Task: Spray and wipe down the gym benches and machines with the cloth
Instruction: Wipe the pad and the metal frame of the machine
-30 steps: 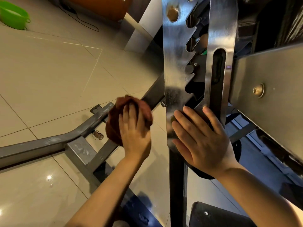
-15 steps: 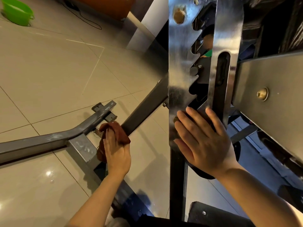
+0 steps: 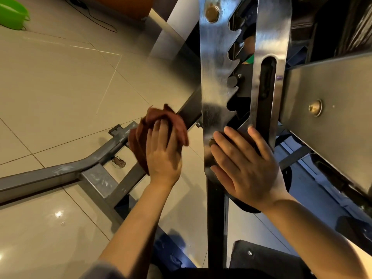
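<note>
Wiping step: pressing the crumpled rust-brown cloth (image 3: 161,129) against the slanted grey steel frame tube (image 3: 190,110) of the bench looks like the job in hand, judging from how the cloth sits on that tube.
Cloth location: bunched under the left hand (image 3: 164,156), lying on the sloping tube just left of the shiny notched steel adjuster plate (image 3: 216,77).
Left hand pose: palm down over the cloth, forearm reaching up from the lower middle of the view; its fingers (image 3: 161,127) curl over the wad and hold it to the metal.
Right hand pose: the right hand (image 3: 244,168) lies flat on the lower end of the adjuster plate, its fingers (image 3: 235,137) straight and spread, gripping nothing, seemingly bracing.
Pinch risk: the right fingertips rest close beside the saw-tooth notches and the dark locking pin (image 3: 233,80); if the plate or the bench back shifted under the brace, a finger could be caught there.
Snag risk: loose folds of the cloth stick up near the plate's edge; a stroke further up the tube could catch them on the small bolt end just beside the plate.
Missed dirt risk: pale smears show on the grey welded floor bar (image 3: 66,172) below; a wipe confined to the sloping tube would leave them.
Slip risk: the glossy beige floor tiles (image 3: 60,87) reflect light sharply, and spray landing there could make footing poor.
Spray bottle: none in view, so wetting the metal cannot be confirmed.
Elsewhere: a green plastic basin (image 3: 12,14) stands at the far upper left, well apart from the work.
</note>
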### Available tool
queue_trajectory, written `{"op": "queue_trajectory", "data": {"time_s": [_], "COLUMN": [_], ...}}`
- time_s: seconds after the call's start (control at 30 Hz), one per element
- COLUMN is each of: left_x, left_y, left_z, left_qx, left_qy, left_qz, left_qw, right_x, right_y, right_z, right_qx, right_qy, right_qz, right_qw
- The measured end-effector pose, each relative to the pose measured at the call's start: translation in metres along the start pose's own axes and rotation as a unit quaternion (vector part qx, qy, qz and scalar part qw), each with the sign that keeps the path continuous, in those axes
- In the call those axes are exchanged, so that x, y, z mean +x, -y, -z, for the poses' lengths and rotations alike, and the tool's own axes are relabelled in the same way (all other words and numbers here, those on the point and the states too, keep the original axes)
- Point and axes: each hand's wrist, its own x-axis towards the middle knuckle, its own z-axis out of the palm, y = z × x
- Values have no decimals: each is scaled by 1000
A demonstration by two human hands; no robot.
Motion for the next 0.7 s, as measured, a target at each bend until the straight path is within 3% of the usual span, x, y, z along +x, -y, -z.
{"op": "queue_trajectory", "data": {"time_s": [0.1,0.23,0.33,0.43,0.5,0.57,0.63,0.7], "left_x": [-41,-62,-57,-43,-32,-24,-17,-11], "left_y": [14,15,6,-18,-37,-56,-76,-90], "left_z": [9,34,60,91,106,125,150,179], "left_qx": [-51,-47,-95,-158,-201,-241,-317,-359], "left_qy": [28,31,3,-29,-40,-21,-15,5], "left_qz": [188,221,330,397,428,467,509,515], "left_qw": [980,974,939,904,880,851,800,778], "right_x": [0,-4,-5,2,7,18,31,49], "right_y": [0,-1,-1,20,55,87,104,114], "right_z": [0,-2,-3,11,28,51,70,92], "right_qx": [1,-5,1,102,274,421,462,493], "right_qy": [4,8,3,-27,12,126,226,259], "right_qz": [1,7,-4,-126,-205,-274,-272,-279], "right_qw": [1000,1000,1000,986,940,856,813,782]}}
